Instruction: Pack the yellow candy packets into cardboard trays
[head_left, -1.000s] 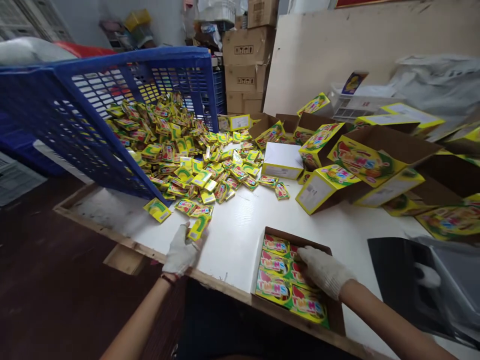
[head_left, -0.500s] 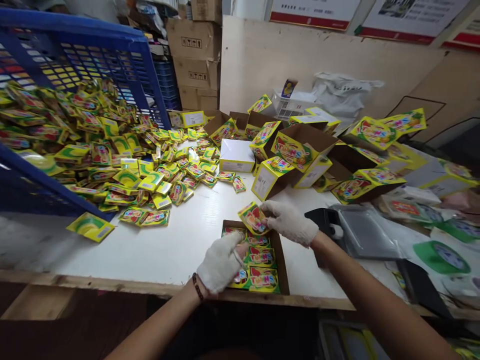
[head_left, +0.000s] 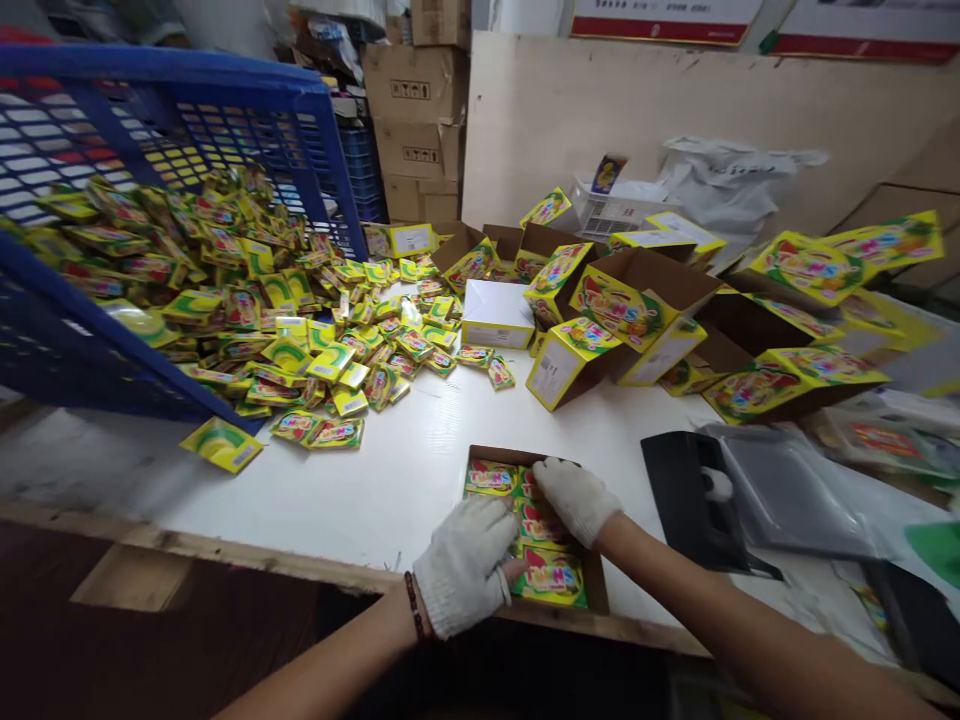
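A shallow brown cardboard tray (head_left: 598, 585) lies at the table's near edge, filled with yellow sachets (head_left: 551, 580) laid flat. Both my hands wear white knit gloves. My left hand (head_left: 466, 563) rests on the sachets at the tray's left side, fingers curled down onto them. My right hand (head_left: 576, 497) presses flat on the sachets in the tray's far right part, fingers together. Neither hand lifts anything clear of the tray.
A tipped blue plastic crate (head_left: 172, 150) spills a heap of yellow sachets (head_left: 300, 320) across the white table (head_left: 420, 450). Open yellow cartons (head_left: 622, 310) pile at the right, a white box (head_left: 496, 313) among them. A black tray (head_left: 694, 495) lies at right.
My right hand held one sachet above the tray; now it presses down inside the tray. My left hand came from the loose sachets to the tray. The view shifted right.
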